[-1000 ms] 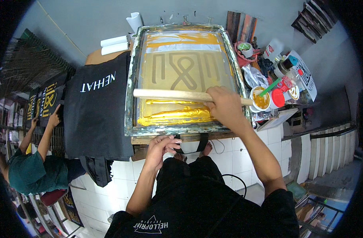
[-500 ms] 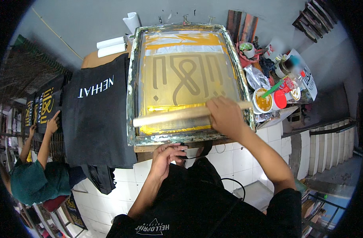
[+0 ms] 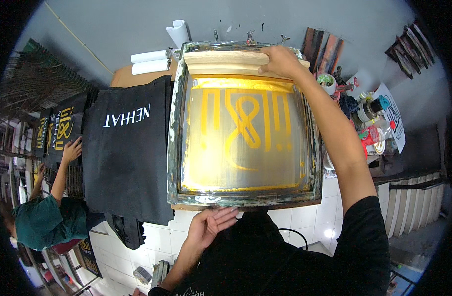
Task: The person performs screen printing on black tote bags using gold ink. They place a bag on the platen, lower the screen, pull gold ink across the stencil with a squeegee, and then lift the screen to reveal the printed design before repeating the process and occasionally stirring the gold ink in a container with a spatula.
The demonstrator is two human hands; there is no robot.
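My right hand (image 3: 281,62) is wrapped round a wooden squeegee (image 3: 226,64), which lies across the far end of a screen-printing frame (image 3: 175,143). Just on the near side of the squeegee, thick yellow ink (image 3: 245,84) forms a band on the mesh (image 3: 280,167). Yellow fills the looping design on the mesh. At the near edge of the frame, my left hand (image 3: 211,228) is palm up with its fingers stretched out. It holds nothing that I can see. What lies under the frame is mostly hidden.
Black fabric pieces (image 3: 127,163) with white lettering lie left of the frame. Farther left, a co-worker in a green shirt (image 3: 51,222) touches printed black pieces (image 3: 64,126). White rolls (image 3: 151,65) lie behind. Bottles (image 3: 371,106) and tubs crowd the right side.
My right hand has pushed the squeegee from the near part of the screen to its far end. The design has turned from dull to yellow. My left hand's fingers have uncurled.
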